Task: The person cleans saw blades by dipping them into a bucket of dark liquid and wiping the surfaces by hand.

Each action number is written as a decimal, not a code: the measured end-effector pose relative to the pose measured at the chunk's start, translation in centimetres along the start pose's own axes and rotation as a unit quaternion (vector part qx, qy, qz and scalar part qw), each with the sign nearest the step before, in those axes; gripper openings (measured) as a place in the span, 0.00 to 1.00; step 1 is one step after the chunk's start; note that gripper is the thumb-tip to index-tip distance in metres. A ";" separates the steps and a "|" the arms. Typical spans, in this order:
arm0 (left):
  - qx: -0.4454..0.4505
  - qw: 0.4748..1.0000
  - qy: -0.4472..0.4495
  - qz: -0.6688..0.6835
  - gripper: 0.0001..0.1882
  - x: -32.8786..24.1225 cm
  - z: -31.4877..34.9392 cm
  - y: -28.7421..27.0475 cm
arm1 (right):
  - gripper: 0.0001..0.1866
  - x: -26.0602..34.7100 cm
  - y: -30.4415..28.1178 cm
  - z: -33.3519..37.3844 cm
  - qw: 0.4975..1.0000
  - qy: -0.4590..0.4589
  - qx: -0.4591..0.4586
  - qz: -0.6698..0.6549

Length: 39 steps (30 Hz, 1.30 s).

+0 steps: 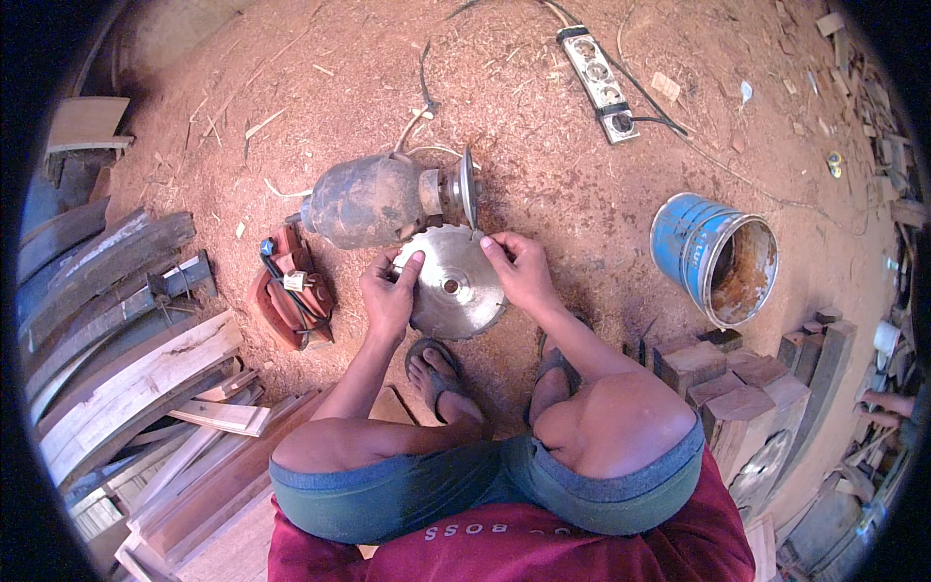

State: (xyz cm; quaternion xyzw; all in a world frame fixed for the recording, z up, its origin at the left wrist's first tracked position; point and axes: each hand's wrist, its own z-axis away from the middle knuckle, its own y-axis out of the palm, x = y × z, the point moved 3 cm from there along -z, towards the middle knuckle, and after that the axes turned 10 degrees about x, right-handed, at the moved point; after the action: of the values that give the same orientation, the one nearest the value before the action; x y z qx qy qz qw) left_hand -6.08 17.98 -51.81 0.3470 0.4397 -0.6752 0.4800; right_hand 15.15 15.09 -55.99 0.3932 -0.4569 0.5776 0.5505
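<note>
Between my hands I hold a round steel saw blade [451, 308] with a toothed rim and a small hole at its middle. My left hand [388, 296] grips its left edge, thumb on the face. At the upper right edge, my right hand [519, 272] pinches the blade with thumb and fingers. Just beyond lies a worn electric motor [367, 202] on its side, a thin grinding disc [469, 188] mounted on its shaft at the right. The saw blade's upper teeth are close to this disc; whether they touch I cannot tell.
A red power tool [291, 299] with a coiled cord lies left of my feet. A white power strip [597, 81] with cables rests far right on the sawdust-covered ground. A rusty blue bucket [716, 257] is tipped to the right. Timber pieces [141, 373] are stacked at left, wooden blocks [742, 393] at right.
</note>
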 end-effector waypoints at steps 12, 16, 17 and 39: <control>0.003 1.000 0.002 0.014 0.15 1.0 -0.3 0.0 | 0.15 -0.7 0.1 -0.1 1.000 0.022 0.000 0.007; 0.002 1.000 0.003 0.013 0.15 1.0 -0.2 -0.1 | 0.15 -0.2 0.1 0.0 1.000 0.019 0.002 0.009; 0.002 1.000 0.003 0.013 0.15 0.9 -0.2 -0.1 | 0.15 0.2 0.0 0.1 1.000 0.018 0.003 0.009; 0.001 1.000 -0.002 0.029 0.14 0.5 -0.1 0.1 | 0.15 1.6 -0.1 0.2 1.000 -0.002 0.005 -0.007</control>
State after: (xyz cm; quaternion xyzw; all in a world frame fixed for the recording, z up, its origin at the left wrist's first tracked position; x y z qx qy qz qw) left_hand -6.13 17.88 -52.27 0.3591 0.4277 -0.6622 0.4996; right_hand 15.14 15.37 -54.44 0.4001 -0.4529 0.5751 0.5514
